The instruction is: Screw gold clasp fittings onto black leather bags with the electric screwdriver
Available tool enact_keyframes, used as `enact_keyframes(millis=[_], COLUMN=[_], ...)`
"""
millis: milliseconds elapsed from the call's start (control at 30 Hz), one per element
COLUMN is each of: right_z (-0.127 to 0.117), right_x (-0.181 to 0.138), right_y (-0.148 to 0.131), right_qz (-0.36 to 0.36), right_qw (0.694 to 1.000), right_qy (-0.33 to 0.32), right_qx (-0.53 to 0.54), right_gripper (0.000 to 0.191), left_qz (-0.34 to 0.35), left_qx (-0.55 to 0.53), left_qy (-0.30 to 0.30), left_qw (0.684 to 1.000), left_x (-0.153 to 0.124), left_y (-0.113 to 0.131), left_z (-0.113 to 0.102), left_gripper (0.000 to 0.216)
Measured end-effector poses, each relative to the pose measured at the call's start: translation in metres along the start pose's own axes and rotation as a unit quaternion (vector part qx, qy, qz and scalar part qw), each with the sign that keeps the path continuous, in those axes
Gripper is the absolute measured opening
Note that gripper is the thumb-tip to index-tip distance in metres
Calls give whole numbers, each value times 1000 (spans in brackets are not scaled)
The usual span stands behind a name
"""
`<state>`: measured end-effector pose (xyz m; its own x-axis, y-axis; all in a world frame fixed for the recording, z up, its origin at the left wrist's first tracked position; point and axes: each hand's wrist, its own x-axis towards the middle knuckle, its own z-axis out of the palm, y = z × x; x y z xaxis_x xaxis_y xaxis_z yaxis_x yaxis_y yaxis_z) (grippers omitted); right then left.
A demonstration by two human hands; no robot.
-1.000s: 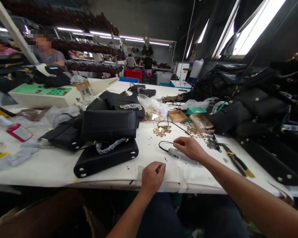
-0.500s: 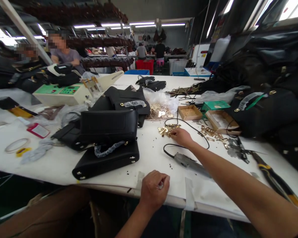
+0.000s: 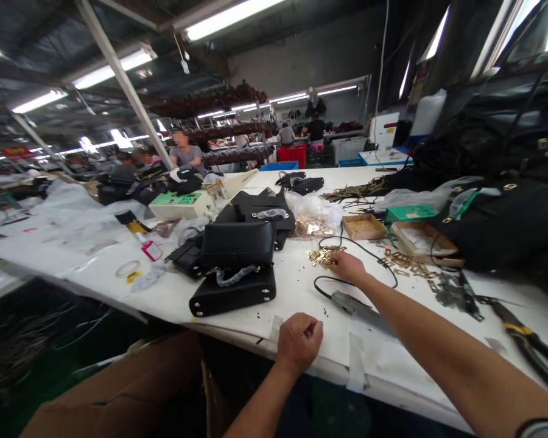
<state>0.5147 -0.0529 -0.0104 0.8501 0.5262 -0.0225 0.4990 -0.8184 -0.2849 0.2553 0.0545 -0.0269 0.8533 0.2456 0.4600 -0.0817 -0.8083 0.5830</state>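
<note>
Curled into a loose fist, my left hand rests at the table's front edge; anything inside it is hidden. My right hand reaches forward with its fingers drawn together at the right side of a pile of small gold metal fittings. Its fingertips touch the pile, and I cannot make out what they pinch. Under my right forearm lies a grey corded power tool. To the left of my hands, a black handbag with a plastic-wrapped handle lies on the table, with another black bag behind it.
Cardboard boxes and more flat gold fittings stand at the right, near yellow-and-black pliers. A green-topped machine and a red-labelled bottle are at the left. Black bags heap along the right side. A person sits far back.
The view has swung up and to the left, so the scene sits further right. My right hand stays at the gold fittings, and my left hand stays closed at the edge.
</note>
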Motion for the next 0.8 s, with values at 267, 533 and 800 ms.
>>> enact_keyframes(millis=[267, 533, 800], right_z=[13, 33, 15], right_x=[2, 10, 2], right_y=[3, 17, 0], right_qz=[-25, -45, -48], right_qw=[1000, 998, 989], right_qy=[16, 47, 90], right_qx=[-4, 16, 103], right_gripper=[28, 23, 36], left_qz=[-14, -160, -314], left_qx=[-37, 36, -108], left_qy=[27, 320, 209], left_qw=[999, 933, 920], left_x=[1, 97, 109], left_y=[-2, -98, -174], left_z=[-20, -184, -213], left_gripper=[23, 56, 37])
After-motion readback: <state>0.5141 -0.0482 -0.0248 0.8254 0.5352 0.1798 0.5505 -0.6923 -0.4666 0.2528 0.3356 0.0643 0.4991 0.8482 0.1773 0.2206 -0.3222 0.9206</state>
